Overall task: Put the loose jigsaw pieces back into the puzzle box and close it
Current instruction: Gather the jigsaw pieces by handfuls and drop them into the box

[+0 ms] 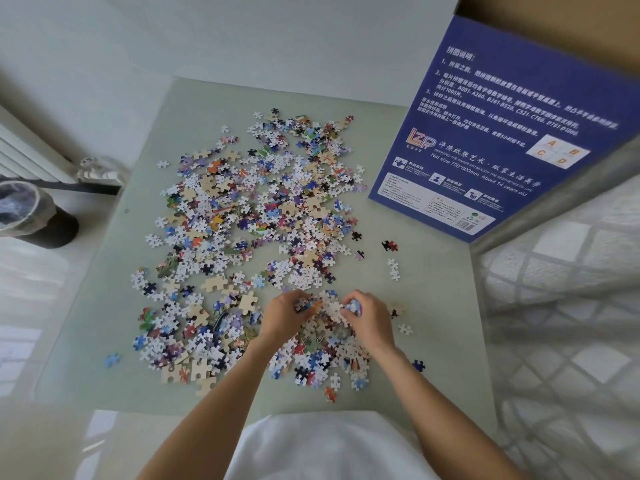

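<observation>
Across the pale green surface [433,306] lies a wide scatter of jigsaw pieces [256,209], many white-backed or tan-backed, others showing blue, purple, red and orange print; a few strays sit apart at the edges. Near the front edge, the left hand [284,315] and the right hand [369,318] face each other with fingers curled, gripping a small heap of pieces between them. At the far right the puzzle box [491,133] stands open, its blue panel covered in white printed text, a barcode and an A-B-C-D diagram, with its brown cardboard inside showing above.
</observation>
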`<state>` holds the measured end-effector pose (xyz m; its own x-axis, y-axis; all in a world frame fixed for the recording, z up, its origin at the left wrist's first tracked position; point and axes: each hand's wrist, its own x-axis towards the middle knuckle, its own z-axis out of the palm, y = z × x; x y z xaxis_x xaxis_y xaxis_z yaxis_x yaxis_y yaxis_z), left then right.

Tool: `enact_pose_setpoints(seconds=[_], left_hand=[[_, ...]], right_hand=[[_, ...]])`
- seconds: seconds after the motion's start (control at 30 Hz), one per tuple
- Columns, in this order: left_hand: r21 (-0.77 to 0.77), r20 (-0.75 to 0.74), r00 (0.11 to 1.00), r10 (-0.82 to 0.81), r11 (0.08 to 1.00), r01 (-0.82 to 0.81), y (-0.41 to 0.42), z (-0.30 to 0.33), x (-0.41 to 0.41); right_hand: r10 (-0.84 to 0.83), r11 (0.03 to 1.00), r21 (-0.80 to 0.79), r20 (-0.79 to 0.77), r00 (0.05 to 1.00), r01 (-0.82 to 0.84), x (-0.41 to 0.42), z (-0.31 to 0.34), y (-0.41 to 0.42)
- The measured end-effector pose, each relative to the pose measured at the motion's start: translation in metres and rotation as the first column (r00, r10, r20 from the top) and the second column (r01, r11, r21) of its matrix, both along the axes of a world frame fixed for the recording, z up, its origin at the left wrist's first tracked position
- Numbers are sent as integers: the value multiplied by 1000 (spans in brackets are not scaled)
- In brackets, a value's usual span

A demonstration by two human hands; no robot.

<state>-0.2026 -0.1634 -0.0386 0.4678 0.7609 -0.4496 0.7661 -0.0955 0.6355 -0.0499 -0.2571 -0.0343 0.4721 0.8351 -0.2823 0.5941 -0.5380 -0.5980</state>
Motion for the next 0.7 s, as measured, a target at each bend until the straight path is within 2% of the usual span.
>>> enact_pose_setpoints(seconds=[0.23, 0.4, 0.47, 0.6, 0.7], left_hand=[[50, 24, 998, 53, 997, -54, 7, 7, -4], [34, 19, 996, 81, 996, -82, 13, 8, -11], [49, 11, 998, 61, 997, -62, 20, 12, -10], [105, 8, 1000, 13, 994, -14, 30, 26, -7], [128, 22, 999, -46, 991, 43, 39, 36, -5]], right_hand=[[93, 993, 61, 144, 985, -102, 14, 17, -1], [388, 922, -76, 173, 905, -380, 25, 37, 5], [437, 899, -81, 189, 879, -430, 32, 49, 9], [370, 922, 52, 169, 913, -383, 48, 82, 15], [278, 942, 181, 53, 959, -283, 57, 112, 20]])
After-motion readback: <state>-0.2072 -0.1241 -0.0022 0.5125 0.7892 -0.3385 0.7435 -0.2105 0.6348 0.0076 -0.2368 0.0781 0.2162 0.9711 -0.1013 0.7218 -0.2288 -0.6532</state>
